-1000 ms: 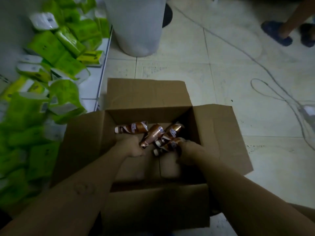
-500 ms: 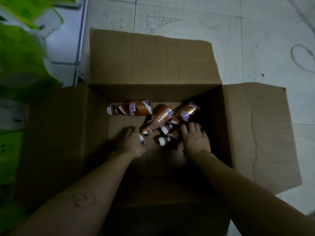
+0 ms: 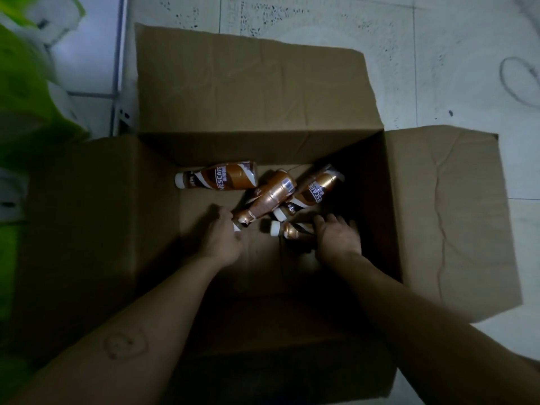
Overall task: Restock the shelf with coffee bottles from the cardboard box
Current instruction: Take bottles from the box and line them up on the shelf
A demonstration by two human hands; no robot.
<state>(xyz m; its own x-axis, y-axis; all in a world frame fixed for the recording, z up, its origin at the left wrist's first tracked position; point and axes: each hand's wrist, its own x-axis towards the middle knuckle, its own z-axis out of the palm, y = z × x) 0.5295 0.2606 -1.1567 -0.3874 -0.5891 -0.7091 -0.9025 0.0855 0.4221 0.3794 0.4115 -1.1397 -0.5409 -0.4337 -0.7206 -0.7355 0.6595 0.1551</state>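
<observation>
An open cardboard box (image 3: 257,92) stands on the floor with its flaps spread out. Several brown coffee bottles with white caps lie on its bottom. One bottle (image 3: 217,179) lies apart at the far left. My left hand (image 3: 222,238) grips the cap end of a slanted bottle (image 3: 270,197). Beside that one lies another bottle (image 3: 317,190). My right hand (image 3: 337,236) covers and holds the body of the nearest bottle (image 3: 287,229); only its cap and neck show.
Green and white packs (image 3: 26,92) fill the shelf at the left, and a white shelf post (image 3: 118,83) stands just behind the box's left flap. Pale tiled floor (image 3: 438,68) lies beyond and to the right, with a thin cable (image 3: 514,83) on it.
The view has tilted down and closed in on the box. Both hands stay at the bottle pile; the right hand's fingers have settled lower round the nearest bottle.
</observation>
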